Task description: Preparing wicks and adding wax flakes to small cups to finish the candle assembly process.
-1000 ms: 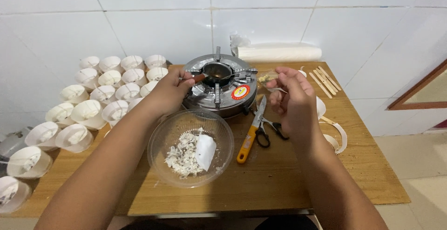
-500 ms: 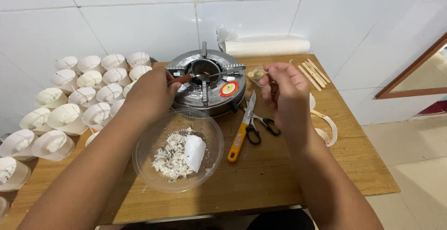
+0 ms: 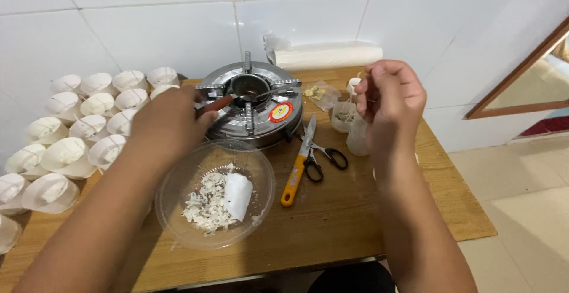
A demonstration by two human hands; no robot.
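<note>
My left hand (image 3: 169,121) grips the reddish handle (image 3: 216,103) of a small metal pot (image 3: 249,86) that sits on a round silver stove (image 3: 261,121). My right hand (image 3: 391,100) is raised over the table's right side with its fingers curled and pinched together. I cannot make out anything between them. Two small translucent cups (image 3: 349,124) stand just left of that hand. A small clear bag of yellowish bits (image 3: 320,93) lies beside the stove. In front of the stove, a clear plastic bowl (image 3: 178,210) holds white flakes and a white block.
Several white paper cups (image 3: 89,121) crowd the table's left side. An orange-handled knife (image 3: 296,171) and black scissors (image 3: 323,159) lie between bowl and right arm. A white paper roll (image 3: 329,57) rests against the tiled wall. The wooden table's right edge (image 3: 468,210) drops to the floor.
My right hand has let go of the small bag, which now lies by the stove, and has risen with fingers closed. My left hand stays on the pot handle. The view has shifted right.
</note>
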